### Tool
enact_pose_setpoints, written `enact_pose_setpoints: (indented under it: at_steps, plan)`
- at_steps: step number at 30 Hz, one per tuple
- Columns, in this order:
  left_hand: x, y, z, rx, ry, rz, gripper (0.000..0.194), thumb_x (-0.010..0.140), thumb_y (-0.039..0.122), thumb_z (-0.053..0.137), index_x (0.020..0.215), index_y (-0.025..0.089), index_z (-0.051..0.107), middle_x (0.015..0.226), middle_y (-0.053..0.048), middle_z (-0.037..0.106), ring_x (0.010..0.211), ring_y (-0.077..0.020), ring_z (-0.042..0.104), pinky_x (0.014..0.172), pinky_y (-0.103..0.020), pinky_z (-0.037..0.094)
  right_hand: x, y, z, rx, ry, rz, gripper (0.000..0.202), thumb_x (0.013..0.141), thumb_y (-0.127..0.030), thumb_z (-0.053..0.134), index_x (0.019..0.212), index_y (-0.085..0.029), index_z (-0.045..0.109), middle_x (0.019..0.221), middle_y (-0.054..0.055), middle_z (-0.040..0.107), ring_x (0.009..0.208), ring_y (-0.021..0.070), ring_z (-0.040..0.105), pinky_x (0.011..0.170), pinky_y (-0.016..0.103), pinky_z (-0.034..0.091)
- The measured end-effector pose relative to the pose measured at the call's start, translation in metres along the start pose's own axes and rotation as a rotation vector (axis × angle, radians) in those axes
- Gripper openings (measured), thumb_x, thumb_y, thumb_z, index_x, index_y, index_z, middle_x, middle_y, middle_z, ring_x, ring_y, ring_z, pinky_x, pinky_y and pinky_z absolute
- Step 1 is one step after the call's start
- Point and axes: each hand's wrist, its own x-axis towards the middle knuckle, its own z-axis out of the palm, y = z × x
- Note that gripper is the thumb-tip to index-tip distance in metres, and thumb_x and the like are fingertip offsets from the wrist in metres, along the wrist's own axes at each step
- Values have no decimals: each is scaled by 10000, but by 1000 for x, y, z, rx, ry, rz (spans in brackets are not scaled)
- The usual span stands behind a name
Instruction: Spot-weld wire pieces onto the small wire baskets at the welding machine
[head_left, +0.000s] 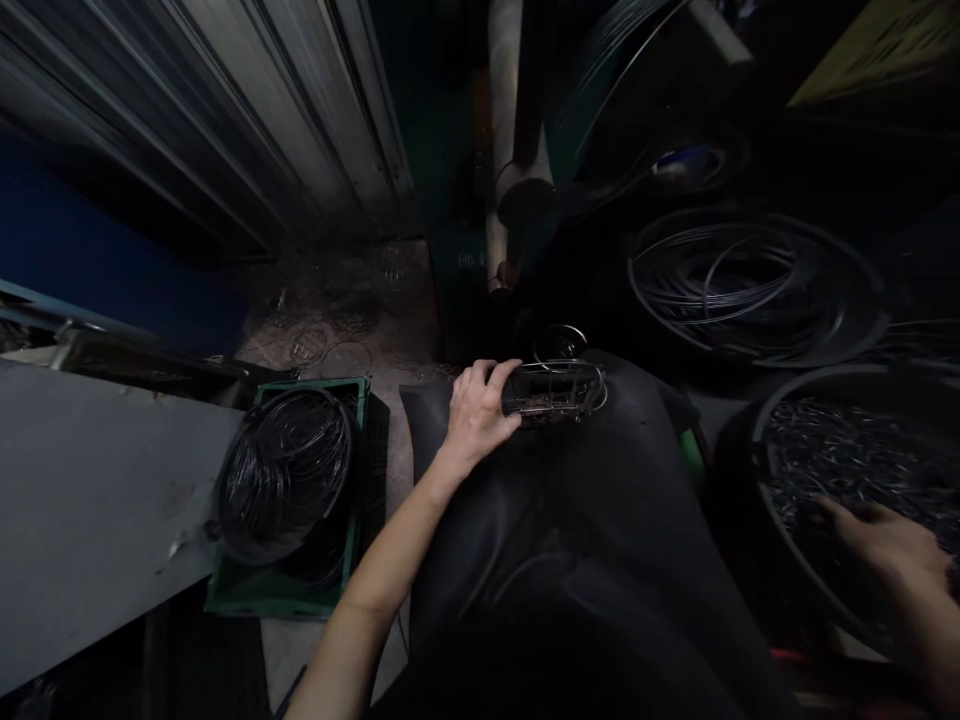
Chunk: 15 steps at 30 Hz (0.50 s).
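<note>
My left hand [480,410] is wrapped around the left end of a small wire frame [559,390], a basket-like piece with rounded wire ends. It is held above the dark apron [555,540] over my lap. A wire ring [559,343] shows just beyond the frame. On the right, my right hand [885,545] is over the near side of a round black tub [765,470] full of short metal wire pieces [862,450]. That hand is blurred and dim, and its fingertips are lost against the dark pieces, so whether it holds any is hidden.
Left of my legs, a green crate [277,605] bears a black basin with wire rings [300,450]. A grey panel [97,510] lies further left. Another tub with coiled wire [720,275] stands at the back right. A metal pipe [517,140] hangs down ahead, beside corrugated sheeting [285,90].
</note>
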Motion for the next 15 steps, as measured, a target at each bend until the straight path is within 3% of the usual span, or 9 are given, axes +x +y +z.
enact_pose_setpoints:
  at_steps: [2, 4, 7, 10, 13, 15]
  plan:
    - [0, 6, 1, 39, -31, -22, 668, 676, 170, 635, 1308, 254, 434, 1161, -74, 474, 1021, -245, 498, 937, -423, 440, -6, -4, -14, -38, -74, 301, 475, 403, -717, 562, 333, -321, 307, 406, 34, 244, 482, 211, 351, 588, 419, 216]
    - [0, 10, 4, 58, -68, -17, 675, 681, 152, 626, 1318, 249, 425, 1171, -86, 462, 1036, -252, 486, 953, -441, 427, -15, -19, -34, -34, -97, 409, 425, 419, -655, 572, 367, -325, 310, 427, 48, 263, 529, 244, 385, 601, 429, 213]
    - [-1, 12, 8, 50, -89, 11, 706, 681, 129, 611, 1339, 251, 386, 1209, -96, 430, 1098, -266, 462, 1006, -492, 386, -36, -62, -62, 66, -26, 305, 353, 493, -625, 561, 484, -320, 384, 489, 71, 349, 594, 271, 449, 611, 453, 255]
    - [-1, 12, 9, 28, -103, 27, 728, 682, 126, 597, 1354, 248, 346, 1234, -102, 404, 1171, -290, 431, 1063, -575, 302, -66, -123, -71, 266, -12, 133, 371, 558, -647, 593, 630, -289, 533, 641, 125, 546, 636, 243, 523, 634, 456, 352]
    - [1, 12, 9, 11, -113, 19, 726, 680, 128, 596, 1356, 232, 351, 1248, -111, 386, 1188, -300, 417, 1085, -606, 251, -100, -177, -55, 480, -148, -95, 405, 627, -624, 634, 795, -256, 646, 797, 121, 662, 696, 222, 606, 658, 406, 448]
    - [2, 12, 8, 4, -113, 10, 721, 672, 128, 603, 1348, 231, 374, 1250, -109, 379, 1169, -299, 420, 1084, -596, 259, -118, -200, -36, 548, -259, -223, 444, 632, -644, 644, 798, -232, 658, 763, 83, 680, 660, 208, 624, 631, 370, 485]
